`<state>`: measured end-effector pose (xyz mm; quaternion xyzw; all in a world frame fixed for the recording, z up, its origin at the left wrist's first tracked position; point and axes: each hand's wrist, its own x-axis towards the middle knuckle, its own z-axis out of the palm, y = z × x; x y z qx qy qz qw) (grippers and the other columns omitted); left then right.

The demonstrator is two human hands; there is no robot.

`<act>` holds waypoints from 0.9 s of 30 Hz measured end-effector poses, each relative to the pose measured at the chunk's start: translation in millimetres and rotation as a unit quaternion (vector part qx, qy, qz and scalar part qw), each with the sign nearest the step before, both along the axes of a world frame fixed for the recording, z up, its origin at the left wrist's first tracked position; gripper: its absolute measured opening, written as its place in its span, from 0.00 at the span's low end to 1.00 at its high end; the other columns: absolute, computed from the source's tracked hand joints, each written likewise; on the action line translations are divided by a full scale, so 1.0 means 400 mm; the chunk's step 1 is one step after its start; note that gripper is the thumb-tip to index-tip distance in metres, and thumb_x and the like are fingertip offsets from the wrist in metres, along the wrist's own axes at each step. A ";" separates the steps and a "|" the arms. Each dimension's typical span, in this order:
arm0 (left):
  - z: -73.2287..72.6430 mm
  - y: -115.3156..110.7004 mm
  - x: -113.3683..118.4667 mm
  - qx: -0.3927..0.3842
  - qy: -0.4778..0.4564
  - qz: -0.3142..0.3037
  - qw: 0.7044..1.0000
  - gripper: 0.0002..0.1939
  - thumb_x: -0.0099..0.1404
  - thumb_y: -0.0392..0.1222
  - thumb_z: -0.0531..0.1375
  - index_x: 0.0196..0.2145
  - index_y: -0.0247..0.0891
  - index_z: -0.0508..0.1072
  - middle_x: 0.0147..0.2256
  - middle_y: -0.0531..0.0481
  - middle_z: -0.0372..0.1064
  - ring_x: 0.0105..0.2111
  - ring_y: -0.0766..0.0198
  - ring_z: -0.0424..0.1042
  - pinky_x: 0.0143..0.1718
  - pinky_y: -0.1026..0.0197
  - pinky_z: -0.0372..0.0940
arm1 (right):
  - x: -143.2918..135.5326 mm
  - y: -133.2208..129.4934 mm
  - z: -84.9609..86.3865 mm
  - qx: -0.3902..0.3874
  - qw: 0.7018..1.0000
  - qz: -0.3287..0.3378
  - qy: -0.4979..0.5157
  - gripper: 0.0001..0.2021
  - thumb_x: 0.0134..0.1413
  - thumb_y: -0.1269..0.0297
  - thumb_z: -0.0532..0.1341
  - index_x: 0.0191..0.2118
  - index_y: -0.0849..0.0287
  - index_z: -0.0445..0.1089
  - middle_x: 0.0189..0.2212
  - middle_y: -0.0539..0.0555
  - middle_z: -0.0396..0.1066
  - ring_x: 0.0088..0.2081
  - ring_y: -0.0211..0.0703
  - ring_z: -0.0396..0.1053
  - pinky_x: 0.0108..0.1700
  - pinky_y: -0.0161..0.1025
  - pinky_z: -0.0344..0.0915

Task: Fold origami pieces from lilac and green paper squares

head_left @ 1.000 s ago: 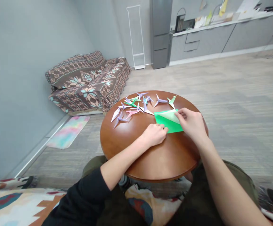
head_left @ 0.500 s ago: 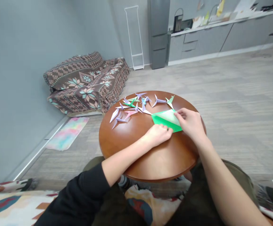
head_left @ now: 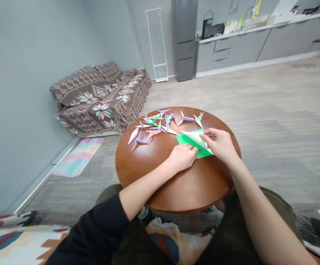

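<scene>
A sheet of green origami paper (head_left: 187, 140) with a white underside lies near the right side of the round wooden table (head_left: 187, 191). My right hand (head_left: 219, 144) pinches its far right edge, lifted and bent over so the white face shows. With fingers curled over the near edge, my left hand (head_left: 183, 156) holds the sheet against the tabletop. Beyond my hands sit several folded paper cranes, among them a pink one (head_left: 153, 133), a pale green one (head_left: 199, 119) and a purple one (head_left: 140, 141). A slim white folded piece (head_left: 133, 135) lies left of them.
Past the table stands a sofa (head_left: 99, 99) under a patterned cover, with a pastel mat (head_left: 78, 157) on the floor nearby. A white rack (head_left: 158, 48), a grey fridge (head_left: 185, 40) and kitchen cabinets (head_left: 239, 48) line the back wall.
My right hand has bent the paper's white-sided part further toward me, leaving a curled flap. My left hand has shifted slightly left and down along the near edge.
</scene>
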<state>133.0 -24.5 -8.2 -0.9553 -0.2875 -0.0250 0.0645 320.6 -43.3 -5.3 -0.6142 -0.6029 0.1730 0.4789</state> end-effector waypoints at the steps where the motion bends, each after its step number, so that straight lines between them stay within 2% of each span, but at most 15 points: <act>1: 0.003 -0.002 0.003 -0.002 0.005 -0.005 1.000 0.14 0.77 0.48 0.54 0.45 0.35 0.75 0.44 0.40 0.79 0.49 0.50 0.78 0.48 0.52 0.73 | -0.001 0.000 0.000 0.002 1.000 0.000 0.005 0.13 0.58 0.53 0.63 0.31 0.57 0.75 0.23 0.54 0.77 0.21 0.45 0.73 0.27 0.40 0.68; 6: 0.013 -0.018 0.016 -0.011 0.022 -0.020 0.999 0.12 0.74 0.36 0.52 0.45 0.34 0.75 0.40 0.38 0.79 0.43 0.49 0.80 0.42 0.52 0.72 | 0.003 0.000 -0.002 0.022 0.999 -0.003 0.024 0.13 0.58 0.52 0.63 0.31 0.57 0.74 0.24 0.53 0.77 0.21 0.44 0.72 0.26 0.39 0.67; 8: 0.018 -0.023 0.013 -0.016 0.023 -0.018 0.999 0.12 0.73 0.34 0.52 0.45 0.34 0.76 0.39 0.39 0.79 0.42 0.49 0.80 0.41 0.53 0.72 | 0.007 0.001 -0.003 0.034 0.999 -0.008 0.030 0.13 0.59 0.52 0.63 0.31 0.57 0.74 0.25 0.54 0.77 0.22 0.45 0.73 0.27 0.39 0.67; 10: 0.026 -0.026 0.005 -0.020 0.019 -0.014 1.000 0.12 0.75 0.38 0.53 0.44 0.35 0.76 0.41 0.40 0.79 0.44 0.49 0.80 0.41 0.53 0.73 | 0.010 0.002 -0.003 0.046 0.998 -0.015 0.033 0.13 0.59 0.52 0.63 0.31 0.57 0.74 0.24 0.53 0.76 0.23 0.45 0.73 0.27 0.39 0.68; 12: 0.035 -0.031 -0.007 -0.024 0.016 -0.009 1.000 0.13 0.75 0.45 0.55 0.43 0.36 0.76 0.43 0.40 0.80 0.46 0.49 0.80 0.41 0.53 0.73 | 0.011 0.002 -0.003 0.052 0.998 -0.021 0.031 0.14 0.59 0.52 0.63 0.31 0.57 0.74 0.24 0.53 0.76 0.24 0.46 0.74 0.28 0.40 0.68; 15: 0.047 -0.040 -0.023 -0.027 0.020 0.004 0.999 0.15 0.73 0.51 0.58 0.42 0.37 0.76 0.42 0.41 0.80 0.42 0.48 0.81 0.37 0.53 0.73 | 0.006 0.000 -0.001 0.052 0.998 -0.017 0.024 0.13 0.59 0.52 0.63 0.32 0.56 0.74 0.24 0.54 0.77 0.25 0.47 0.75 0.28 0.40 0.68; 20: 0.049 -0.065 -0.019 -0.024 0.028 0.017 0.999 0.10 0.73 0.43 0.56 0.43 0.37 0.76 0.39 0.41 0.80 0.39 0.47 0.81 0.34 0.53 0.72 | -0.005 -0.003 0.002 0.051 0.999 -0.001 0.005 0.12 0.59 0.52 0.63 0.32 0.55 0.75 0.25 0.54 0.78 0.27 0.50 0.77 0.31 0.42 0.70; 27: 0.030 -0.082 -0.004 -0.009 0.024 0.023 0.999 0.15 0.74 0.31 0.50 0.53 0.34 0.71 0.42 0.38 0.76 0.45 0.48 0.78 0.36 0.54 0.72 | 0.006 -0.003 -0.001 0.059 0.998 -0.019 -0.029 0.12 0.61 0.53 0.62 0.32 0.55 0.75 0.28 0.55 0.80 0.31 0.51 0.79 0.37 0.43 0.71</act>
